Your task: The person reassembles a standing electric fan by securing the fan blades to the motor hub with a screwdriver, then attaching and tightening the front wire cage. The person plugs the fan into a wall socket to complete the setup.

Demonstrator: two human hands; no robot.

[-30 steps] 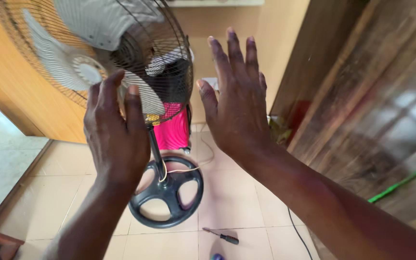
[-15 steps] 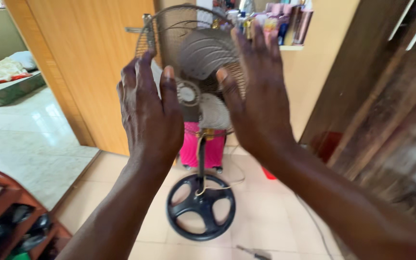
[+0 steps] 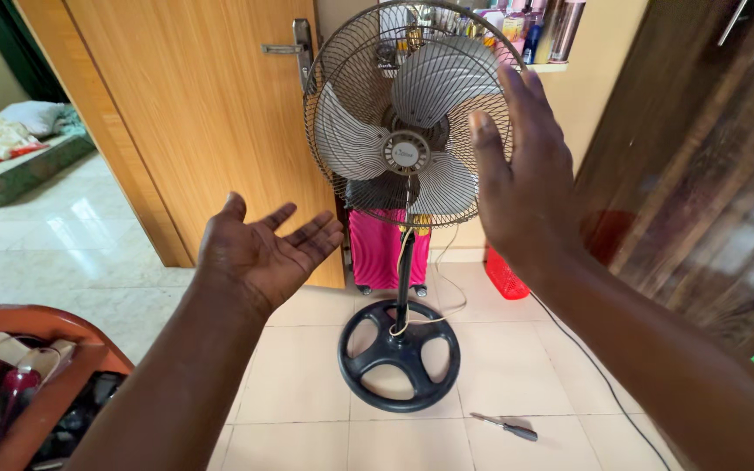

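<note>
Both arms reach in from the bottom edge, bare. Left hand (image 3: 259, 249) palm up, fingers (image 3: 311, 231) spread loosely and flat, holding nothing, touching nothing, hanging in air over the floor tiles left of the fan stand. Right hand (image 3: 521, 179) raised upright, back of hand to camera, fingers (image 3: 525, 96) straight and close together, thumb out to the left; empty, overlapping the right rim of the fan guard in view, can't tell if it touches the wire or sits just in front. At the near left corner a reddish wooden rack (image 3: 41, 384) with small items in it, partly cut off. On the floor (image 3: 298, 384) near the bottom edge, right of centre, a screwdriver (image 3: 506, 426) with dark handle lies flat, just right of the fan base. Pedestal fan (image 3: 407, 148) stands upright mid-floor: round black base (image 3: 399, 356) with spokes, black pole, pale cord looped at the pole, wire guard with grey blades behind it. A black cable (image 3: 586, 358) runs along the floor to the right. Behind the pole a pink suitcase (image 3: 381, 249), a red basket (image 3: 506, 275) beside it by the wall. Far: wooden door (image 3: 211, 122) with metal handle on the left, dark wooden wardrobe (image 3: 700, 148) on the right, a shelf of bottles (image 3: 534, 30) up top, a mattress (image 3: 15, 157) through the doorway at far left.
</note>
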